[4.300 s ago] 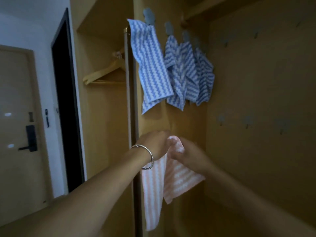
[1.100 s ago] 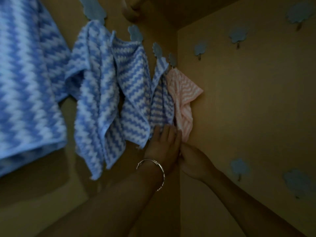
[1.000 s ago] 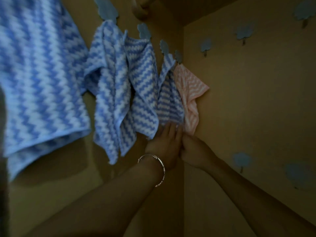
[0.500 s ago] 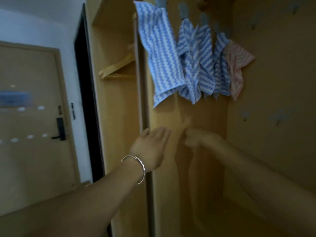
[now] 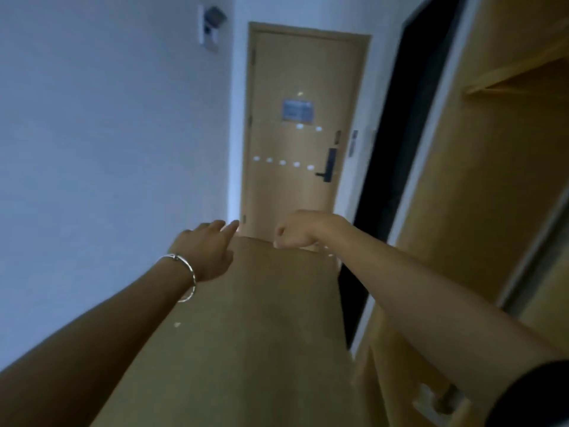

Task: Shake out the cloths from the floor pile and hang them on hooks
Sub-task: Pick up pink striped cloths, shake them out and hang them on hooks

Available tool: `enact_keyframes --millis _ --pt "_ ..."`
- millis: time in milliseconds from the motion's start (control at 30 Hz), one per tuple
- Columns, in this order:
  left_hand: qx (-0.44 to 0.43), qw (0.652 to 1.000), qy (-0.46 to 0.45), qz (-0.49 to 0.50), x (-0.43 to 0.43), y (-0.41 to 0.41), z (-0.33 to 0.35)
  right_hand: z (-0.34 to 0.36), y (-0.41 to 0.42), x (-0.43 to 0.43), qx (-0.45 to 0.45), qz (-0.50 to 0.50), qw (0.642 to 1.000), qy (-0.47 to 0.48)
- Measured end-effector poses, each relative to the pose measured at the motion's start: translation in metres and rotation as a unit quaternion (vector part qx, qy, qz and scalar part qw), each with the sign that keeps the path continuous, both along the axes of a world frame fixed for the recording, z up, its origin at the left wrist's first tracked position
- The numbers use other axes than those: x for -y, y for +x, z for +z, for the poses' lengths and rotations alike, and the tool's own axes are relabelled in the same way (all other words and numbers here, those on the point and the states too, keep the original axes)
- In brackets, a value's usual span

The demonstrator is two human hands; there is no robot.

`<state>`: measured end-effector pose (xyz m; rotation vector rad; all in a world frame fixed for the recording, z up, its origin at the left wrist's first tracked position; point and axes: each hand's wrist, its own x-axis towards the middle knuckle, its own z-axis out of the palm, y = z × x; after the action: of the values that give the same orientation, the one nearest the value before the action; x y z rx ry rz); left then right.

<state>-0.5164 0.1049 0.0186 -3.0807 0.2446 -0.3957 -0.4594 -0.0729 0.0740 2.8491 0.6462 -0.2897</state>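
Neither the cloths nor the hooks nor the floor pile are in view now. My left hand, with a silver bangle on the wrist, reaches forward over the wooden floor with its fingers straight and holds nothing. To its right, at the same height, my right hand hangs with loosely curled fingers and is empty too. The two hands are a short gap apart.
A hallway runs ahead over a wooden floor to a closed wooden door with a dark handle. A white wall lines the left. On the right are a dark doorway and the wooden wardrobe.
The view has swung left, away from the wardrobe and the hung cloths, toward the hallway door. Both hands have come away from the pink cloth on its hook and are empty.
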Motion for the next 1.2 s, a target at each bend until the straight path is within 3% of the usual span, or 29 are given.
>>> enact_keyframes --millis 133,267,467,733,967,1067,1200 --pt "-0.015 0.989 -0.026 0.143 -0.115 -0.072 -0.021 -0.027 -0.014 -0.146 -0.006 0.161 0.986 -0.037" --pt "-0.061 0.952 -0.071 0.292 -0.199 -0.175 -0.057 -0.060 -0.071 -0.276 -0.059 0.285 0.955 -0.050" --pt "-0.095 0.870 -0.079 0.478 -0.266 -0.308 -0.077 -0.103 -0.194 -0.416 -0.132 0.467 0.871 -0.075" --pt "-0.117 0.770 -0.097 0.619 -0.310 -0.385 -0.126 -0.146 -0.292 -0.515 -0.160 0.625 0.758 -0.099" --pt "-0.087 0.629 -0.236 0.735 -0.296 -0.441 -0.200 -0.203 -0.333 -0.565 -0.210 0.697 0.670 -0.147" --pt "-0.058 0.564 -0.270 0.778 -0.267 -0.471 -0.213 -0.226 -0.382 -0.561 -0.221 0.748 0.601 -0.172" --pt "0.010 0.452 -0.299 0.840 -0.226 -0.515 -0.229 -0.250 -0.457 -0.533 -0.234 0.816 0.492 -0.191"
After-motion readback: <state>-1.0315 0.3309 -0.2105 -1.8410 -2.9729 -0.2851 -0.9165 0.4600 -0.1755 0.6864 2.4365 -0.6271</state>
